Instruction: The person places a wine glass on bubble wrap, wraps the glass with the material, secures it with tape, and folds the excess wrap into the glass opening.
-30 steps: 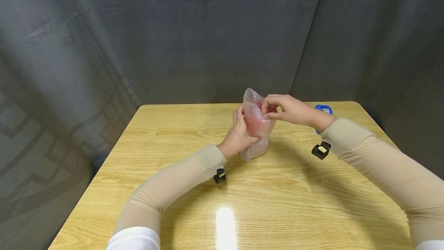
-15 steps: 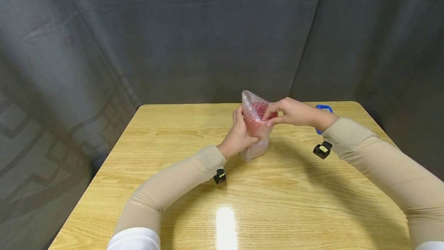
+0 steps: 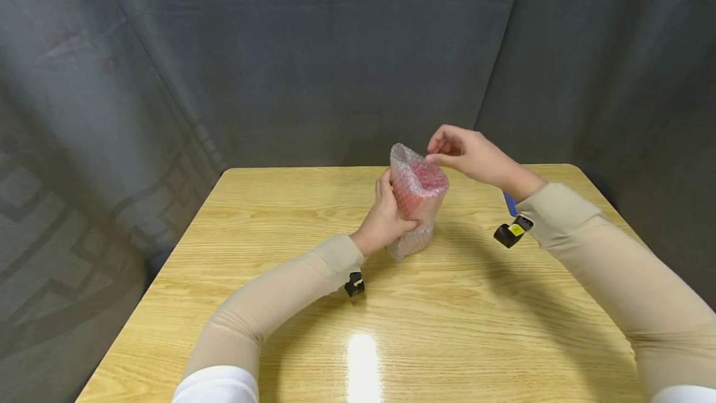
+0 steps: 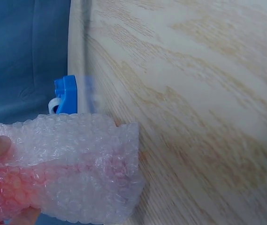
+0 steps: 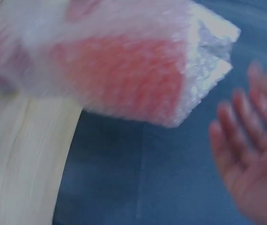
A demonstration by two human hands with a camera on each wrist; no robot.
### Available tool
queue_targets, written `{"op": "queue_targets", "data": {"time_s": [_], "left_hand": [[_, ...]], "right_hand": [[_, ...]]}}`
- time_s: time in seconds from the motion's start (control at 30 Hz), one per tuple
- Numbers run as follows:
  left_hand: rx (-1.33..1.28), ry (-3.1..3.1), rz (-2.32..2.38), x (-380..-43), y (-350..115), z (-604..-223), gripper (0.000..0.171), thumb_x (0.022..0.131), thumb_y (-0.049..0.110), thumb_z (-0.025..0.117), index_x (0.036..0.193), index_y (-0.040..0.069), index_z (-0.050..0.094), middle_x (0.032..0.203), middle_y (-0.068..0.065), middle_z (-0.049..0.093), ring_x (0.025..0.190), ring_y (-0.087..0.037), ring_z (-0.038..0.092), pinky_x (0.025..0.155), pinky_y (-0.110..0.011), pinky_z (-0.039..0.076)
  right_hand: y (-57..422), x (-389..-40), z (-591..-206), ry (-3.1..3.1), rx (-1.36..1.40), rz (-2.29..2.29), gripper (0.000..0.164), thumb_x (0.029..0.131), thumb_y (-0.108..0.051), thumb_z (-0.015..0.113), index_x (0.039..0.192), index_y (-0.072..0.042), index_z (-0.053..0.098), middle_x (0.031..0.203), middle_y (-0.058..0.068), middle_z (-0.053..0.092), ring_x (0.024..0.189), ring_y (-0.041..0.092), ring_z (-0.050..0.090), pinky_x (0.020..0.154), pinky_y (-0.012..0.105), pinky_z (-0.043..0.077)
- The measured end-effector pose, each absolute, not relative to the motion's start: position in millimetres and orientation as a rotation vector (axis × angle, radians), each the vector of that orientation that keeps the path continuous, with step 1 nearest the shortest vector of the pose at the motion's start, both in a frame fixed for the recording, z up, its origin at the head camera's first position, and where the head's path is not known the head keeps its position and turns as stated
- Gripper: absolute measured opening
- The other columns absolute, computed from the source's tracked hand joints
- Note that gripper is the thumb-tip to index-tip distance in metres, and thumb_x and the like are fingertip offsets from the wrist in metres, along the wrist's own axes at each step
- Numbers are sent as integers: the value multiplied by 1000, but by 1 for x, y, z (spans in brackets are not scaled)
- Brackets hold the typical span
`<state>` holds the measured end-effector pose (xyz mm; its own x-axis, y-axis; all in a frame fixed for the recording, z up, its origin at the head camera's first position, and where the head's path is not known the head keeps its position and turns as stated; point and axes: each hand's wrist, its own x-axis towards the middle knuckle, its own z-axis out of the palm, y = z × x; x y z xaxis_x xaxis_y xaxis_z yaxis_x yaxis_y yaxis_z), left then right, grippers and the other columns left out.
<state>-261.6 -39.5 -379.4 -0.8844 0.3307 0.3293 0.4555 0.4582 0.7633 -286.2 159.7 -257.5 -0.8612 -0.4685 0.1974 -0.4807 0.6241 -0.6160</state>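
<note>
A bundle of clear bubble wrap (image 3: 414,204) stands tilted over the table, with something red (image 5: 124,77) showing through it. What the red thing is stays hidden by the wrap. My left hand (image 3: 386,213) grips the bundle's side, thumb in front and fingers behind. At the top, the wrap's loose end (image 3: 404,157) sticks up. My right hand (image 3: 470,153) hovers just above the top right of the bundle, fingers loosely bent; in the right wrist view that hand (image 5: 255,150) is blurred and apart from the wrap, holding nothing.
On the wooden table (image 3: 279,204), a blue object (image 3: 509,204) lies at the back right, partly behind my right wrist. The left wrist view shows this blue object (image 4: 67,95) with a white ring. A grey curtain (image 3: 335,61) hangs behind the table.
My right hand has come out of the wrap's top opening and risen above it. The opening's near edge has sprung back. My left hand keeps its grip in the same place.
</note>
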Motion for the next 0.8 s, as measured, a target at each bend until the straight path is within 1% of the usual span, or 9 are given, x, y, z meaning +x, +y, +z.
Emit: {"op": "queue_targets", "data": {"time_s": [0.1, 0.2, 0.3, 0.43, 0.63, 0.8], "left_hand": [[-684, -2573, -1395, -262, -39, -379, 118, 69, 8, 86, 148, 14, -1, 141, -14, 23, 130, -29, 42, 107, -37, 43], [-674, -2580, -1404, -263, -38, -379, 117, 70, 8, 86, 148, 14, -1, 142, -13, 22, 130, -28, 41, 107, -37, 43], [-669, -2585, -1417, -263, -38, -380, 116, 71, 9, 86, 148, 15, -1, 143, -12, 21, 131, -28, 40, 108, -37, 42], [-672, -2584, -1410, -263, -38, -380, 117, 71, 9, 86, 148, 15, -1, 143, -13, 21, 132, -28, 39, 109, -38, 41], [-638, -2608, -1388, -263, -38, -380, 118, 71, 10, 86, 149, 13, -3, 146, -13, 19, 132, -29, 40, 109, -37, 41], [-629, -2614, -1367, -263, -37, -380, 118, 71, 11, 86, 149, 13, -2, 145, -13, 20, 132, -29, 40, 109, -37, 41]], "right_hand": [[158, -292, -254, -2843, 594, 1180, 20, 94, -23, 65, 106, -7, 61, 96, 8, 61, 85, 18, 58, 69, 23, 51], [156, -298, -256, -2964, 469, 1342, 23, 95, -21, 62, 109, -3, 60, 100, 8, 60, 91, 18, 58, 72, 25, 54], [153, -303, -261, -3065, 374, 1497, 23, 95, -19, 62, 110, -2, 60, 99, 5, 59, 92, 18, 58, 75, 30, 56], [149, -308, -265, -3115, 318, 1529, 16, 93, -17, 65, 103, -4, 60, 93, 4, 57, 86, 18, 57, 71, 32, 56], [144, -314, -270, -3151, 309, 1377, 12, 89, -13, 69, 93, -4, 62, 89, 5, 61, 82, 20, 56, 67, 30, 54], [141, -316, -272, -3146, 345, 1206, 11, 87, -4, 68, 88, -2, 57, 82, 7, 55, 76, 19, 53, 61, 27, 54]]}}
